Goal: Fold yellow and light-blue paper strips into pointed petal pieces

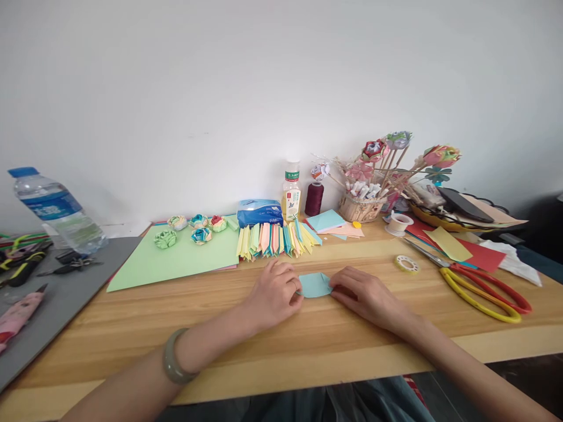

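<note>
A small light blue paper [315,285] lies low over the wooden table [185,316], with a crease or folded corner at its upper right. My left hand [277,293] pinches its left edge between thumb and fingers. At the right edge, my right hand [363,293] grips the paper with thumb and fingertips. Just beyond the hands stands a row of folded paper strips [272,239] in yellow, green, pink and blue.
Paper flowers [166,238] rest on a green sheet [176,266] at the left. Tape [406,264] and large scissors [479,287] lie right. Behind are a blue packet [259,213], a glue bottle [292,196] and a basket [361,208]. A water bottle [57,208] leans far left.
</note>
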A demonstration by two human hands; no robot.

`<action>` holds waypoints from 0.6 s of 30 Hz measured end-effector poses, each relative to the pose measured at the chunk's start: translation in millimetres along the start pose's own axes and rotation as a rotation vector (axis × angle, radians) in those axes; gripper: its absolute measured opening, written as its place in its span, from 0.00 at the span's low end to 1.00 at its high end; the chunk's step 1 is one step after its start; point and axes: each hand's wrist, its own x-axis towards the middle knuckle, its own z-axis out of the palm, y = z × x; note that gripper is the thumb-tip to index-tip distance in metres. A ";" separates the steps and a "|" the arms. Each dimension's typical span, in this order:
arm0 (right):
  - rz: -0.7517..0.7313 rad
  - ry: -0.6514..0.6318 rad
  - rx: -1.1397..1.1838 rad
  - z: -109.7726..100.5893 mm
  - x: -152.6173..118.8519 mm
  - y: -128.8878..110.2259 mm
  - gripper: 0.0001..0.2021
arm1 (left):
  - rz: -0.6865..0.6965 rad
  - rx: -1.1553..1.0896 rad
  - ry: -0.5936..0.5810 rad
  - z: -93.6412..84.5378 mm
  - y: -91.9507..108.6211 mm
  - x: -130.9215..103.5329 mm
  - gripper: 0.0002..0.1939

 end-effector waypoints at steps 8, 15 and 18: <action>0.065 -0.013 0.095 1.7 6.0 -4.2 0.09 | -0.204 -0.137 -0.032 -3.0 0.2 1.7 0.03; 0.183 0.011 0.102 7.5 9.4 -3.2 0.08 | -0.346 -0.145 -0.011 0.1 5.0 4.1 0.04; 0.214 0.018 0.093 9.4 10.4 -3.7 0.07 | -0.373 -0.134 0.000 1.7 6.3 4.7 0.04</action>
